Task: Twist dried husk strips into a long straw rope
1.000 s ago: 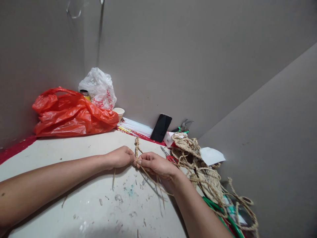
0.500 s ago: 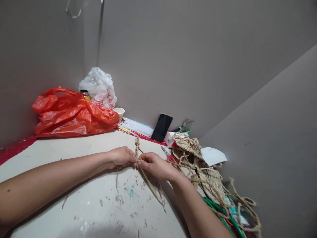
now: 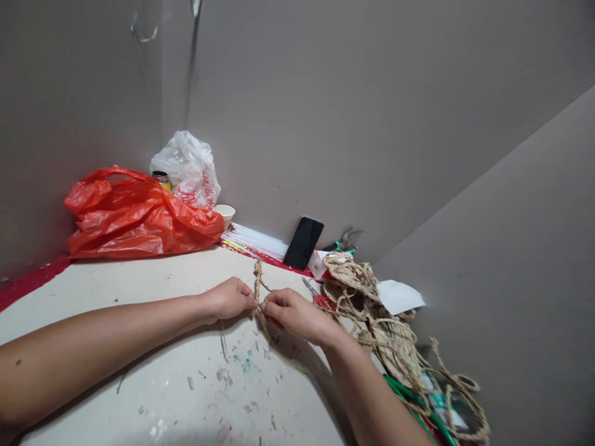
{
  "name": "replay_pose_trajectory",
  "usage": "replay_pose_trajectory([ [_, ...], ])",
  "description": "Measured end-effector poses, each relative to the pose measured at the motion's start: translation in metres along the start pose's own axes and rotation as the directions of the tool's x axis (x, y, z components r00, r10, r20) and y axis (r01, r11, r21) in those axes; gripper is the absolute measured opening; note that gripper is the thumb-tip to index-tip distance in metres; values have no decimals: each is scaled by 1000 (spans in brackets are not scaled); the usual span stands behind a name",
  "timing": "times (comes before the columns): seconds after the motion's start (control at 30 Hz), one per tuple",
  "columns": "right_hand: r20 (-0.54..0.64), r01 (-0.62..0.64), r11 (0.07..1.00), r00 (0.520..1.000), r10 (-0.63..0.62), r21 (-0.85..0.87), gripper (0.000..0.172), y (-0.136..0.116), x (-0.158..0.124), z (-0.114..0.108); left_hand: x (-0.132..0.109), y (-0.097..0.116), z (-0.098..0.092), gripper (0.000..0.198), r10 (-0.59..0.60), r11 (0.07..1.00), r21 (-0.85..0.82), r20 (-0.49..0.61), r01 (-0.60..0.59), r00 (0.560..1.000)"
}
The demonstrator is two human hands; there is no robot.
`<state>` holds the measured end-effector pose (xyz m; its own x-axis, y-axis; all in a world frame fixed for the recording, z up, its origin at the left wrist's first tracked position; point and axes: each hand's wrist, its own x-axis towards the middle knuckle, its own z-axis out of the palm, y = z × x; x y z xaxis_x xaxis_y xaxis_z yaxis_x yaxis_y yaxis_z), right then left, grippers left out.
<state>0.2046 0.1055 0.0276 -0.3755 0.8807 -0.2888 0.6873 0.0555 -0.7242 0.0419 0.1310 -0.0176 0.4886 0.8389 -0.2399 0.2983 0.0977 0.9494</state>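
Note:
A short piece of braided straw rope (image 3: 257,280) stands out above my fingertips over the white tabletop (image 3: 186,384). My left hand (image 3: 235,297) comes from the left and pinches the lower end of the braid. From the right, my right hand (image 3: 295,313) is closed in a pinch on the strands at the same spot, its fingertips almost touching the left ones. Loose strands hang below both hands. A thin cord runs from the braid behind my right hand. How the strands cross between the fingertips is too small to make out.
A heap of straw rope (image 3: 395,341) lies at the right, with red-handled scissors (image 3: 321,298) beside it. Behind are a black phone (image 3: 304,243), pliers (image 3: 346,240), white sticks (image 3: 258,238) and a paper cup (image 3: 225,214). A red plastic bag (image 3: 144,217) sits back left.
My right hand has shifted slightly right, away from the left fingertips, and the hanging strands have swung. The left hand stays at the braid. The whole view has tilted a little.

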Motion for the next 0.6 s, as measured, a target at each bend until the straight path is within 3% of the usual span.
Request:
replay_pose_trajectory([
  [0.23,8,-108,994,994,108,32,25,1,1,28,-7,10,-2,14,-113,987,-109,43,117,993],
  [0.37,-124,-6,981,992,-18,-192,27,3,-1,33,-8,12,-2,23,-147,966,-200,82,160,986],
  [0.47,-201,9,901,974,-106,-433,24,-10,-8,37,-10,13,-1,25,-150,952,-256,91,169,984],
  [0.53,-129,54,861,982,-138,-506,24,-23,-18,39,-10,14,-1,25,-149,943,-286,98,171,984],
  [0.6,49,167,861,985,-164,-480,21,-35,-29,38,-11,14,-1,26,-131,941,-300,98,155,986],
])
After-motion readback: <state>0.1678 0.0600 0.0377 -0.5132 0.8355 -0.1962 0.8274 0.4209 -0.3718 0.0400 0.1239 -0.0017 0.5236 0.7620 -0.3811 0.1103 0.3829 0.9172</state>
